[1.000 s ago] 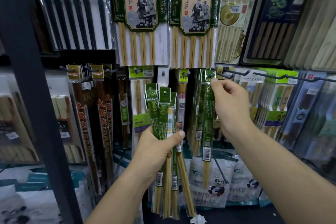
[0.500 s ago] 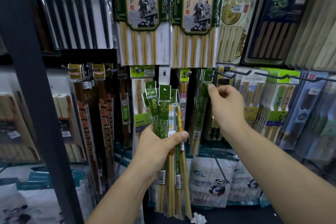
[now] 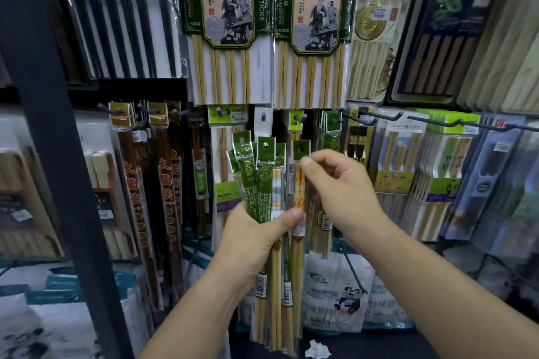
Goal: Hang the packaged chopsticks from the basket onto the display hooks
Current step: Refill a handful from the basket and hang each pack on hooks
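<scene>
Shop hook wall (image 3: 376, 117); left hand (image 3: 256, 237) grips chopstick packs (image 3: 264, 183), right hand (image 3: 341, 183) pinches rightmost pack (image 3: 301, 150).

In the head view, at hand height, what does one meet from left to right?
Dark shelf post → dark brown chopstick packs → green packs in the left hand → right hand pinching the rightmost pack → pale chopstick packs.

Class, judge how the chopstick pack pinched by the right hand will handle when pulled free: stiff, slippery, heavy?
Probably stiff: the pack holds straight sticks along its length. Likely slippery, given its glossy film. Seemingly light: the right hand pinches it, and the left hand grips a whole bundle.
</scene>
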The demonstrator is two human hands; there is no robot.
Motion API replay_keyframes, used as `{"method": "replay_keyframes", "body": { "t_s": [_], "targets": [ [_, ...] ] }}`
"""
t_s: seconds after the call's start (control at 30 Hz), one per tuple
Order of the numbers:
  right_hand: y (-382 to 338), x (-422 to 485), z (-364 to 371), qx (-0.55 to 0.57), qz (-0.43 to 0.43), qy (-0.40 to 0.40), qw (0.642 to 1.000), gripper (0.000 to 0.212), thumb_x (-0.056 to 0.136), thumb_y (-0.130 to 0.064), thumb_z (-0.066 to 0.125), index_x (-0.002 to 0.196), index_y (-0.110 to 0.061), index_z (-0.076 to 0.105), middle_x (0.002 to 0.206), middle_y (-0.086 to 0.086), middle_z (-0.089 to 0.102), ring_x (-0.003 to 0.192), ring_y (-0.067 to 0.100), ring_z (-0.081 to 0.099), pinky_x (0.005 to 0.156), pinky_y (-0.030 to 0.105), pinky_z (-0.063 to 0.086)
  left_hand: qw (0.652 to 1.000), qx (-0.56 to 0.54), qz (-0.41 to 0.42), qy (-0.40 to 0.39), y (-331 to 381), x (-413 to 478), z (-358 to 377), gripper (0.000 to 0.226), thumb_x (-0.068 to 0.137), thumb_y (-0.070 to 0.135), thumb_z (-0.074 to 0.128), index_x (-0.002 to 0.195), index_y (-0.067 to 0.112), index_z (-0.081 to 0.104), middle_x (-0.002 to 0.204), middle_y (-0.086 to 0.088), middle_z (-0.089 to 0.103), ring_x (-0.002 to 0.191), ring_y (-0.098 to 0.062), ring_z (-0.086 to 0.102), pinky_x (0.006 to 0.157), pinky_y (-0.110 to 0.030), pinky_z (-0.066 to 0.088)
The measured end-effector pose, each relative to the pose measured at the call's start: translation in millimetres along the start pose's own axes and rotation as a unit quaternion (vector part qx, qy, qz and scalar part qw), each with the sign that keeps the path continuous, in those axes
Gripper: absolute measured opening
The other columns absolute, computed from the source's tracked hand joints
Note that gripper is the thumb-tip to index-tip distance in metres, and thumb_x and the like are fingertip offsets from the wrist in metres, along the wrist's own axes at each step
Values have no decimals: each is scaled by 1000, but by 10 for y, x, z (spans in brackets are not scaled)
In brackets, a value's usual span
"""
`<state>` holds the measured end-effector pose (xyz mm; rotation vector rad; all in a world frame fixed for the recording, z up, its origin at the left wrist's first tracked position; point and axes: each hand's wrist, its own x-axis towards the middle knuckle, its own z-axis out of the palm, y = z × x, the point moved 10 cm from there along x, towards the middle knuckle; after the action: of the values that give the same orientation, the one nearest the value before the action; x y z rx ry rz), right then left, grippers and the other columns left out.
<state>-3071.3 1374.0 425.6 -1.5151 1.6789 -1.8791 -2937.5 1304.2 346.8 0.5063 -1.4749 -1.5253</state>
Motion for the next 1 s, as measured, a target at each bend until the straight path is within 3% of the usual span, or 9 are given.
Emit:
{"method": "replay_keyframes", "body": {
  "t_s": [0.1, 0.27, 0.4, 0.53, 0.77, 0.9, 1.0],
  "targets": [
    [-28, 86, -203, 37, 20, 56, 998, 27, 101, -26, 60, 77, -27, 72, 67, -9, 61, 63, 5, 56, 61, 25, 48, 999, 9, -27, 28, -73, 4, -80, 20, 73, 34, 86, 84, 20, 78, 84, -1, 80, 80, -12, 76, 64, -13, 53],
    [-39, 208, -447, 73, 40, 122, 989, 36, 101, -28, 60, 67, -28, 71, 59, -9, 52, 57, 9, 48, 62, 31, 42, 999, 22, -42, 25, -123, 14, -100, 14, 86, 25, 82, 86, 15, 73, 70, -1, 75, 68, -7, 72, 57, -9, 49],
    [29, 252, -514, 63, 53, 139, 987, 37, 102, -32, 59, 73, -9, 63, 63, 3, 44, 60, 14, 42, 67, 33, 40, 999, 22, -41, 21, -134, 20, -92, 17, 86, 26, 81, 88, 11, 71, 70, -1, 74, 68, -7, 71, 58, -8, 49],
    [48, 263, -508, 60, 53, 140, 987, 38, 101, -33, 59, 67, -19, 64, 59, -3, 45, 57, 12, 43, 63, 33, 38, 998, 32, -43, 16, -149, 24, -81, 19, 86, 26, 81, 87, 10, 72, 71, 0, 74, 70, -6, 71, 59, -7, 48],
    [56, 338, -504, 54, 60, 137, 987, 32, 100, -31, 59, 83, -5, 63, 74, 7, 52, 69, 22, 47, 69, 38, 44, 998, 30, -52, 21, -162, 22, -84, 16, 84, 24, 83, 88, 14, 72, 73, 5, 76, 72, -3, 72, 58, -7, 49],
    [124, 385, -496, 22, 64, 136, 988, 39, 101, -32, 57, 86, 4, 60, 72, 9, 46, 67, 22, 43, 75, 34, 46, 998, 21, -59, 23, -173, 23, -82, 40, 71, 38, 88, 101, 19, 72, 85, 10, 79, 80, -4, 74, 66, -15, 53],
    [170, 402, -522, -10, 59, 144, 988, 44, 102, -37, 57, 87, 4, 64, 67, 8, 46, 63, 19, 45, 65, 25, 44, 999, 18, -36, 17, -142, 32, -80, 55, 58, 48, 92, 100, 19, 71, 82, 8, 78, 80, -6, 74, 66, -13, 53]
  ]
}}
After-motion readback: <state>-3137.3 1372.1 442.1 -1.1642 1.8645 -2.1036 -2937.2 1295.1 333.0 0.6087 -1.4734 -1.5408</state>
